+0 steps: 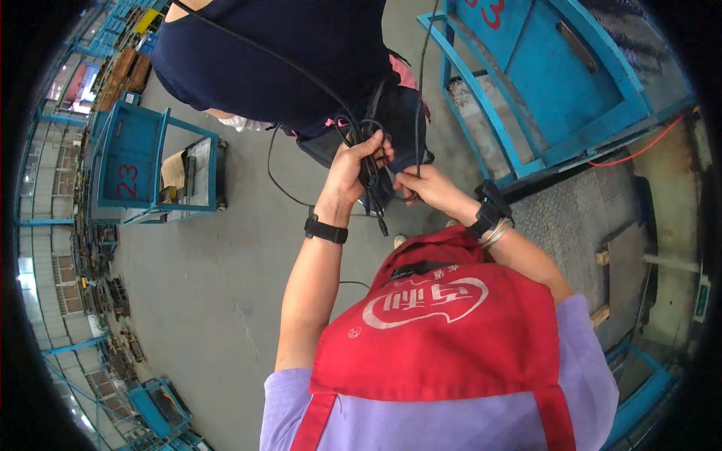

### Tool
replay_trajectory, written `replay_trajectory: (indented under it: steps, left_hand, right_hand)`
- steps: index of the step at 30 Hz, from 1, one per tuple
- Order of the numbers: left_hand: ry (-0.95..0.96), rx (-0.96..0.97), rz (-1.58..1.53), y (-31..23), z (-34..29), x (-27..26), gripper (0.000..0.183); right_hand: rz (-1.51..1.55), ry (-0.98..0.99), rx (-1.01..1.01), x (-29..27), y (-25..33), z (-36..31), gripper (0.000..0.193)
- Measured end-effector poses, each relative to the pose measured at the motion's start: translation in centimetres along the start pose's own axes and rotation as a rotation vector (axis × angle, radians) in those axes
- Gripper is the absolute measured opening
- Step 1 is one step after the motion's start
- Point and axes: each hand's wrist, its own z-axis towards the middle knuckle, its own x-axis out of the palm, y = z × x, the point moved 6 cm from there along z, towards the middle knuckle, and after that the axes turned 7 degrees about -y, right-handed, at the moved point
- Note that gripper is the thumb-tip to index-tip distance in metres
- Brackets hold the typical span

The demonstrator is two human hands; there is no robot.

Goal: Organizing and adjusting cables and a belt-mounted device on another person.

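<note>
A bunched loop of black cable (367,161) is gripped in my left hand (353,167), its fingers closed round the strands. One plug-like end hangs down below that hand. My right hand (426,184), a little to the right, pinches a strand of the cable that runs up past the person in front. Both hands are in front of a person in a dark navy top (278,56), close to a black bag (398,124) at that person's waist. Cable strands also cross the person's back and loop down toward the floor.
A blue metal cart (143,169) stands to the left on the grey floor (203,301). At the right is a large blue metal frame (556,83), beside a metal tread plate (560,218) and a red hose (647,149). Racks with stacked parts (90,248) line the far left.
</note>
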Motion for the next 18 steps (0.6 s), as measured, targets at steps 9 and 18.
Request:
replay_trajectory:
  steps: [9,18]
  left_hand:
    - [-0.084,0.013,-0.089,0.0,0.3,-1.0,0.011]
    - [-0.011,-0.045,-0.197,-0.3,0.2,-0.8,0.007]
  right_hand:
    - [0.897,0.103,-0.08,-9.6,0.2,-1.0,0.057]
    - [0.545,-0.202,0.193,-7.6,-6.7,3.2,0.037]
